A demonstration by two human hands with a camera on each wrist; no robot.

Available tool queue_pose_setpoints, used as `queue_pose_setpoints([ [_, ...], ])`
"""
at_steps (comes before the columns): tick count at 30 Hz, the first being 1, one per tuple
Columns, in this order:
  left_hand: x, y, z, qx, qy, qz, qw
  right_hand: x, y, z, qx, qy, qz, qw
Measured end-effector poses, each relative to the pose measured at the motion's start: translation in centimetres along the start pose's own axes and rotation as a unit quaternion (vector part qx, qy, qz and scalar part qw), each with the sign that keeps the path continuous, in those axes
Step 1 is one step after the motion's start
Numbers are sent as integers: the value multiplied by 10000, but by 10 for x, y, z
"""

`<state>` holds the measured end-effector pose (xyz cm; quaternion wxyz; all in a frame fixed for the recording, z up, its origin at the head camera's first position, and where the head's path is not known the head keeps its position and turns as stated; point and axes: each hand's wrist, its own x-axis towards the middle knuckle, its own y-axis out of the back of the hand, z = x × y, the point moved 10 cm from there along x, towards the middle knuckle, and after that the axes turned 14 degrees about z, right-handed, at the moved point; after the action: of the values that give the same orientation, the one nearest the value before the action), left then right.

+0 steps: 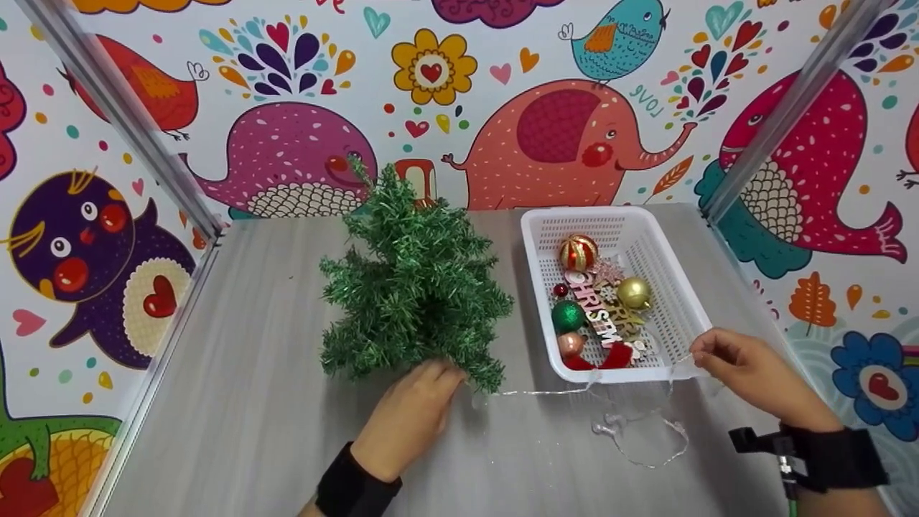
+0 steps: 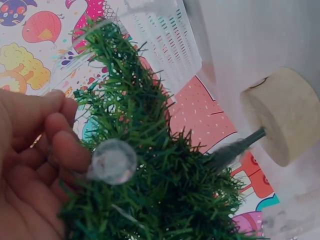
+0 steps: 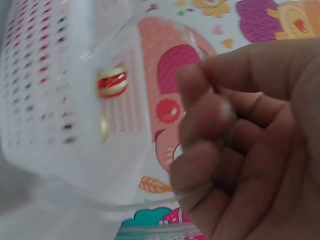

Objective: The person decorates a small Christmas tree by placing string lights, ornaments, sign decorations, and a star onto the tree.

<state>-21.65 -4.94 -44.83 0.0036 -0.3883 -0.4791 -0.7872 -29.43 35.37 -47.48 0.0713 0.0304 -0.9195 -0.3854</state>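
A small green artificial Christmas tree (image 1: 413,287) stands in the middle of the table, and its pale round base (image 2: 285,115) shows in the left wrist view. My left hand (image 1: 416,409) is at the tree's front lower branches, thumb and fingers pinching the thin clear string light (image 1: 542,392). A clear round bulb (image 2: 114,161) sits beside those fingertips, against the needles. From there the wire runs right, past the basket's front. By the basket's front right corner, my right hand (image 1: 754,370) pinches another stretch of it, with its fingers curled in. A loose loop lies on the table between the hands.
Right of the tree is a white plastic basket (image 1: 540,287). It holds a red and gold ball (image 1: 579,253), a gold ball (image 1: 634,293), a green ball (image 1: 568,316), a pink ball (image 1: 571,345) and a lettered Christmas sign (image 1: 592,309). Printed panels and metal posts enclose the table.
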Motion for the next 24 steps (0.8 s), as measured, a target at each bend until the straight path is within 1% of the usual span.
queue_pose_setpoints([
  [2,0,0,1,20,-20,20,10000,-5,-13,6,-241,-15,-339,9991],
  [5,1,1,2,-3,-54,74,10000,-18,-32,15,-440,-26,-869,9952],
  [6,1,0,2,-12,-62,92,9999,-23,-38,18,-528,-20,-989,9937],
  [8,1,0,2,-32,-61,125,9999,-32,-47,28,-704,-31,-1047,9920],
  [9,2,1,2,-45,-50,137,9999,-35,-51,33,-869,-37,-988,9913],
  [11,2,1,2,-41,-50,158,9999,-39,-58,41,-1234,92,-681,9900],
  [13,2,2,2,-40,-52,179,9998,-41,-64,40,-1482,324,-128,9883],
  [15,3,3,2,-35,-76,232,9997,-43,-72,29,-1440,696,525,9857],
  [16,3,3,3,-27,-94,263,9996,-44,-78,20,-1337,959,790,9832],
  [17,3,3,3,-21,-114,300,9995,-46,-86,9,-1212,1221,1019,9798],
  [18,3,4,3,-29,-131,334,9994,-48,-95,-1,-1148,1386,1163,9768],
  [19,2,3,3,-39,-140,343,9993,-49,-107,-9,-1122,1534,1204,9744],
  [20,2,3,3,-46,-141,341,9993,-48,-119,-16,-1168,1623,1146,9731],
  [22,2,1,4,-66,-136,306,9994,-45,-141,-26,-1447,1698,1029,9693],
  [24,2,-1,4,-102,-111,242,9996,-40,-158,-31,-1859,1641,882,9648],
])
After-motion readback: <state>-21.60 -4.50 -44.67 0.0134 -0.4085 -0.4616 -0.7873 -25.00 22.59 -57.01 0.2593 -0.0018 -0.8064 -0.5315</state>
